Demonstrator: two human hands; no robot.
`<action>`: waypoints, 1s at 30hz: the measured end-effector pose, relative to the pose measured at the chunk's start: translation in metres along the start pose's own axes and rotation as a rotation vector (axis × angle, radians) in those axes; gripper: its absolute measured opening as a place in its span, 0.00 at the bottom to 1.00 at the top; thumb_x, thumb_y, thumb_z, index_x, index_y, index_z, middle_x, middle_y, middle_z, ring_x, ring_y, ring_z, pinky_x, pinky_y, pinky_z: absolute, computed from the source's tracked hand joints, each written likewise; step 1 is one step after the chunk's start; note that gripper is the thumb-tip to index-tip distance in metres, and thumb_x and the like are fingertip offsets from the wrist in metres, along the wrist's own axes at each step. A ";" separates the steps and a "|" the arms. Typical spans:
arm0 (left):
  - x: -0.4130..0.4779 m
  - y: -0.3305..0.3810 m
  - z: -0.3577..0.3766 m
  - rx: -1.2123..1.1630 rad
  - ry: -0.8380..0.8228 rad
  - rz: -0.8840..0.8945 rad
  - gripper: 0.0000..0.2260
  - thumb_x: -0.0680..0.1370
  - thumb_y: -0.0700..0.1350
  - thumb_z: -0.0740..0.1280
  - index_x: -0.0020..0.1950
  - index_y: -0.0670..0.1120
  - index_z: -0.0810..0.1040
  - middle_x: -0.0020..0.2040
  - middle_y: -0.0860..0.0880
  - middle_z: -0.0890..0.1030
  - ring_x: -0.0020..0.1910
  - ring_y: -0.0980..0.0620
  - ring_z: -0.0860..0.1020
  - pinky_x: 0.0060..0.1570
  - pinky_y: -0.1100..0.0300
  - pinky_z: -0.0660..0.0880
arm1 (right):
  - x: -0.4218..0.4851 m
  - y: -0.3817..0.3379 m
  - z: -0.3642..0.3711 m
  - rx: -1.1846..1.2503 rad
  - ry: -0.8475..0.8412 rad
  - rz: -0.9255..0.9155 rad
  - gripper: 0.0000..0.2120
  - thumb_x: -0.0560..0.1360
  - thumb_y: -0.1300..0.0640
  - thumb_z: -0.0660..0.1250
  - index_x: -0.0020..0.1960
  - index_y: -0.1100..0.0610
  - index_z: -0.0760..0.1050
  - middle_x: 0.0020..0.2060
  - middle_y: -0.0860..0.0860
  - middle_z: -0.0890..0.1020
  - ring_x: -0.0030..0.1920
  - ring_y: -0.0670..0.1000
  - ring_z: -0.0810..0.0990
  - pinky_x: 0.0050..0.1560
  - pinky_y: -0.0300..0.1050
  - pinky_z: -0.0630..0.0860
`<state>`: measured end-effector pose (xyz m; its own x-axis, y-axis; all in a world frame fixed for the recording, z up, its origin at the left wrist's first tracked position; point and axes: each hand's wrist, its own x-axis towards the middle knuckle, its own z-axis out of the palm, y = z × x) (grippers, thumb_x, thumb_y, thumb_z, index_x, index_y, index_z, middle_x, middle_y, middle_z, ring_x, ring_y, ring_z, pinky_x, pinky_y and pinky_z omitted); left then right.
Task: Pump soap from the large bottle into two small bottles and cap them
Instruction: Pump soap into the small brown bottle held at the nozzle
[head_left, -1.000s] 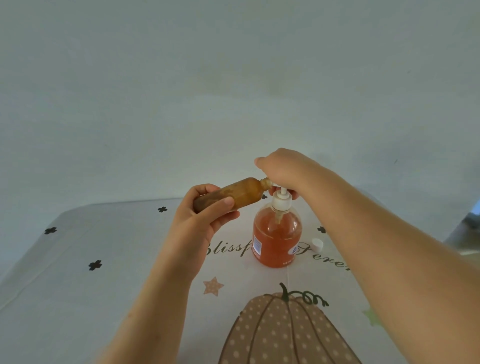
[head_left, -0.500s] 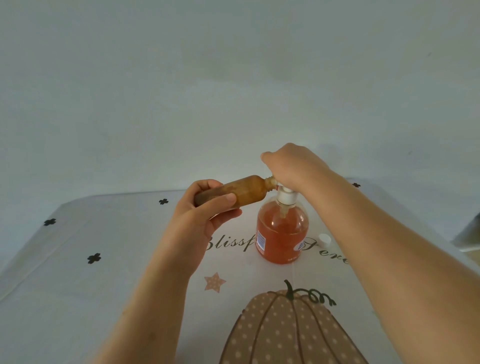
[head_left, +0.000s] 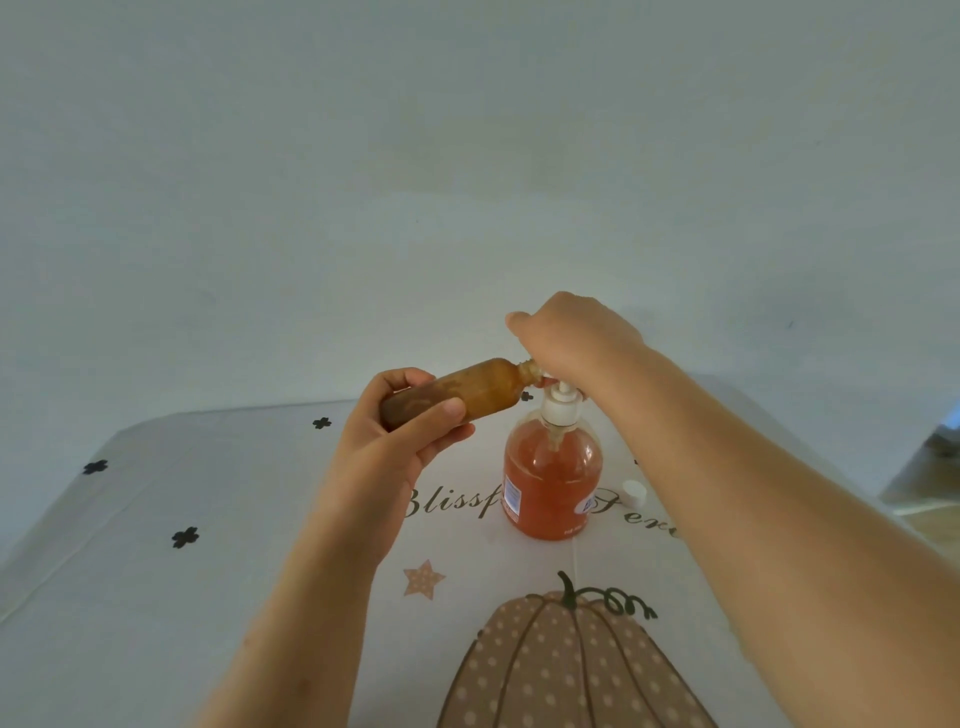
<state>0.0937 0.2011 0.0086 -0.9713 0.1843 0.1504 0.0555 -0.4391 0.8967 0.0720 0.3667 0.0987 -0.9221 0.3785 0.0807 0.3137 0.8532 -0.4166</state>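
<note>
The large clear bottle (head_left: 550, 483) of orange soap stands upright on the table, its white pump (head_left: 560, 408) on top. My right hand (head_left: 571, 338) sits over the pump head with fingers curled round it, hiding the nozzle. My left hand (head_left: 384, 447) grips a small brown bottle (head_left: 467, 389) round its base. It lies almost level, its open neck pointing right and meeting the pump nozzle under my right hand. A small white cap (head_left: 634, 492) lies on the table just right of the large bottle. No second small bottle is visible.
The table wears a pale cloth (head_left: 208, 597) printed with a pumpkin (head_left: 571, 670), a star and lettering. A plain wall stands close behind the table's far edge. The table's right edge and some floor show at far right.
Half a second ago my right hand had pushed the pump head down; now it has risen and the white stem shows again. The small bottle stays at the nozzle.
</note>
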 end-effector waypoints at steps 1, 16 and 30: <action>0.000 -0.001 0.000 -0.001 -0.004 0.002 0.16 0.67 0.39 0.74 0.52 0.43 0.76 0.52 0.41 0.81 0.46 0.44 0.85 0.57 0.50 0.80 | 0.001 -0.001 -0.001 -0.009 -0.009 0.002 0.20 0.79 0.46 0.54 0.36 0.57 0.72 0.27 0.50 0.78 0.29 0.51 0.75 0.33 0.41 0.68; 0.003 -0.003 -0.003 -0.020 -0.024 -0.034 0.15 0.67 0.38 0.74 0.51 0.43 0.76 0.51 0.42 0.80 0.46 0.46 0.84 0.50 0.56 0.81 | 0.004 0.003 0.002 -0.024 -0.143 0.008 0.19 0.76 0.40 0.57 0.40 0.55 0.74 0.35 0.51 0.81 0.36 0.52 0.79 0.47 0.48 0.76; 0.001 -0.002 -0.005 0.015 -0.025 -0.028 0.16 0.66 0.39 0.74 0.52 0.43 0.76 0.53 0.41 0.80 0.48 0.46 0.85 0.50 0.56 0.81 | 0.004 0.010 0.012 -0.013 -0.060 -0.044 0.21 0.79 0.43 0.52 0.39 0.56 0.72 0.35 0.53 0.80 0.35 0.51 0.76 0.37 0.44 0.69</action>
<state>0.0911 0.1981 0.0048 -0.9665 0.2178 0.1354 0.0324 -0.4200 0.9069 0.0685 0.3723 0.0839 -0.9468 0.3187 0.0446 0.2751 0.8736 -0.4015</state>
